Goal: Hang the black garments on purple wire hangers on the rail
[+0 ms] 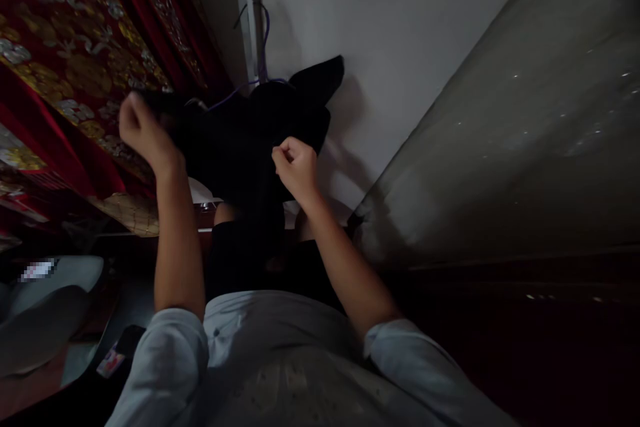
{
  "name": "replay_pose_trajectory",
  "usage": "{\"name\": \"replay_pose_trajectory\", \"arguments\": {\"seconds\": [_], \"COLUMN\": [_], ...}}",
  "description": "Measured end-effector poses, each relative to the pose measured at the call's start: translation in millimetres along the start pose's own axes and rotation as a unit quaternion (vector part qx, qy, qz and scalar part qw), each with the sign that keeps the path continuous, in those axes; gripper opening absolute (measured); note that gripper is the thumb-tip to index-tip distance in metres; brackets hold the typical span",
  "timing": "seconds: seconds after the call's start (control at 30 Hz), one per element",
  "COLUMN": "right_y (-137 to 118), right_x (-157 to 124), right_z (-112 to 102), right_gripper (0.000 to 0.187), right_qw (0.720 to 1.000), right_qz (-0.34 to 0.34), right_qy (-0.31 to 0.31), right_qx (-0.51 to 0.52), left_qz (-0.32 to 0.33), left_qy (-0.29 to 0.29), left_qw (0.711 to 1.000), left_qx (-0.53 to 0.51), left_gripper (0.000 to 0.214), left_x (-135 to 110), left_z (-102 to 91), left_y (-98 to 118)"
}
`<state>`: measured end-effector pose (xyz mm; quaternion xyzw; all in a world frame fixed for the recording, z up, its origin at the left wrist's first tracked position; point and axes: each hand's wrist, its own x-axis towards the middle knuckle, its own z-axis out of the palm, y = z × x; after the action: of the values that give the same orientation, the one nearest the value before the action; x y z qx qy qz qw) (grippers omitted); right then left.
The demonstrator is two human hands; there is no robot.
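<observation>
Fingers of both hands are clenched on a black garment point(250, 140) at frame centre: left hand point(143, 130) centre-left, right hand point(296, 165) middle, on a purple hanger point(263, 47).

Left hand point(143, 130), right hand point(296, 167) grip black garment point(240, 140), probably on hanger point(260, 47).

Red embroidered fabric point(65, 47) crowds the left, a grey panel point(525, 133) the right; white wall point(400, 27) between is open

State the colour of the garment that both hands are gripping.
Black. The garment hangs from a purple hanger, held by the left hand and right hand; head view.
</observation>
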<state>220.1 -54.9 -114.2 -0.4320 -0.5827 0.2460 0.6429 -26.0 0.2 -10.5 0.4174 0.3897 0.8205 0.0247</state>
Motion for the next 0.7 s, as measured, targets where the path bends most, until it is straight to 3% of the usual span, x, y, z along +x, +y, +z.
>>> {"name": "replay_pose_trajectory", "arguments": {"seconds": [0.07, 0.13, 0.17, 0.23, 0.33, 0.4, 0.47, 0.53, 0.6, 0.7], "right_y": [-1, -2, -1, 4, 18, 30, 40, 46, 47, 40], "right_x": [-18, -36, -45, -60, -71, -73, -72, -73, -78, -88], "right_z": [3, 8, 11, 14, 9, 1, -7, -11, -11, -5], "right_gripper": [0.027, 0.025, 0.023, 0.022, 0.025, 0.026, 0.027, 0.029, 0.032, 0.036], "right_qw": [0.998, 0.991, 0.985, 0.967, 0.946, 0.935, 0.928, 0.938, 0.962, 0.985], "right_qz": [0.013, 0.053, 0.083, 0.144, 0.199, 0.227, 0.244, 0.236, 0.2, 0.129], "right_qy": [-0.039, -0.061, -0.055, -0.019, 0.033, 0.081, 0.134, 0.143, 0.104, 0.003], "right_qx": [0.039, 0.105, 0.142, 0.208, 0.254, 0.261, 0.247, 0.209, 0.154, 0.113], "left_qz": [-0.158, -0.298, -0.353, -0.4, -0.476, -0.489, -0.465, -0.445, -0.424, -0.383], "left_qy": [-0.083, -0.13, -0.091, -0.066, -0.035, -0.017, -0.005, 0.002, -0.009, -0.076], "left_qw": [0.982, 0.943, 0.928, 0.911, 0.873, 0.863, 0.874, 0.882, 0.888, 0.894], "left_qx": [-0.06, -0.068, -0.083, -0.081, -0.101, -0.123, -0.141, -0.156, -0.179, -0.221], "left_gripper": [0.043, 0.038, 0.038, 0.038, 0.031, 0.019, 0.013, 0.017, 0.025, 0.033], "left_x": [-15, -59, -88, -146, -203, -213, -212, -210, -213, -223], "left_z": [-34.5, -68.5, -82.1, -97.8, -94.2, -83.2, -72.8, -65.0, -58.5, -50.1], "left_y": [-30, -50, -56, -62, -62, -59, -52, -43, -30, -6]}}
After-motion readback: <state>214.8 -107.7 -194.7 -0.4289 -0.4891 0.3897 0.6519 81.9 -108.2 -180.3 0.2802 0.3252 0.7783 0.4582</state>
